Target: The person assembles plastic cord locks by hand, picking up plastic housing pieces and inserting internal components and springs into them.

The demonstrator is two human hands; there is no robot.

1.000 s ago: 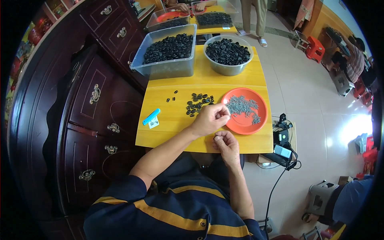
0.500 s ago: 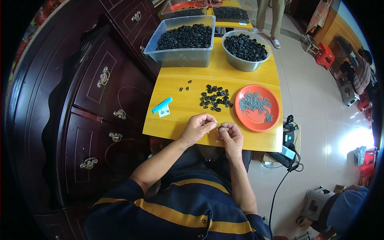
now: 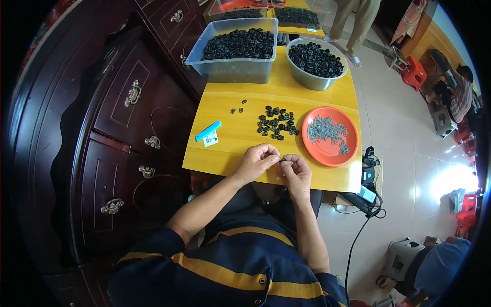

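Above the table's near edge, my left hand (image 3: 259, 162) and my right hand (image 3: 297, 174) meet with fingertips almost touching. The right fingers pinch a small black piece (image 3: 281, 160), mostly covered by the fingertips. My left thumb and forefinger are pressed together at its side; what they hold, if anything, is too small to make out. Beyond the hands lies a loose group of small black oval pieces (image 3: 276, 123) with holes. To their right, an orange-red plate (image 3: 325, 156) bears a heap of small grey slender pieces (image 3: 325, 129).
A light-blue, long-handled tool (image 3: 208, 131) lies on a white label (image 3: 211, 139) at left. Several tiny black pieces (image 3: 241, 110) sit apart. A rectangular bin (image 3: 238, 73) and a round tub (image 3: 312, 82), both full of black pieces, stand behind. Dark drawers (image 3: 115, 153) border the left.
My two hands have drawn slightly closer together, the left fingertips now against the black piece. In the background, a standing person's legs have shifted a little.
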